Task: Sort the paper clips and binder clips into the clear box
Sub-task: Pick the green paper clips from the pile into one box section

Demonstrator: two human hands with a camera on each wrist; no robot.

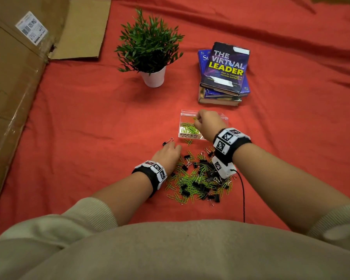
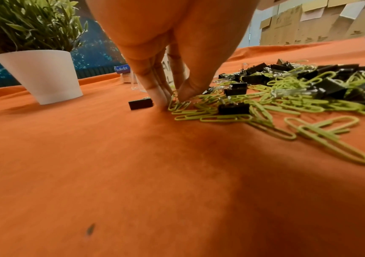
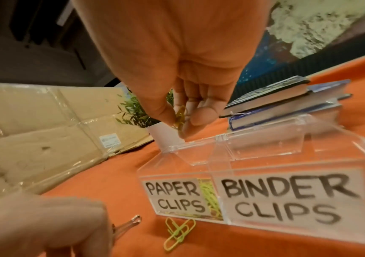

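A clear two-part box (image 1: pixel 220 118) (image 3: pixel 298 154) stands on the red cloth, labelled "PAPER CLIPS" on the left and "BINDER CLIPS" on the right. Green paper clips (image 1: pixel 188 127) lie in its left part. My right hand (image 1: pixel 197 118) (image 3: pixel 182 125) hovers over the box and pinches a few green paper clips (image 3: pixel 180 113). A mixed pile of green paper clips and black binder clips (image 1: pixel 198 178) (image 2: pixel 287 97) lies in front of the box. My left hand (image 1: pixel 174 147) (image 2: pixel 172 99) is down at the pile's left edge, its thumb and fingertips pinching green paper clips (image 2: pixel 179 105) on the cloth.
One black binder clip (image 1: pixel 168 141) (image 2: pixel 140 104) lies apart, just beyond my left hand. Two linked paper clips (image 1: pixel 189 142) (image 3: pixel 178 233) rest against the box front. A potted plant (image 1: pixel 150 47), stacked books (image 1: pixel 224 71) and flattened cardboard (image 1: pixel 18 77) lie farther back.
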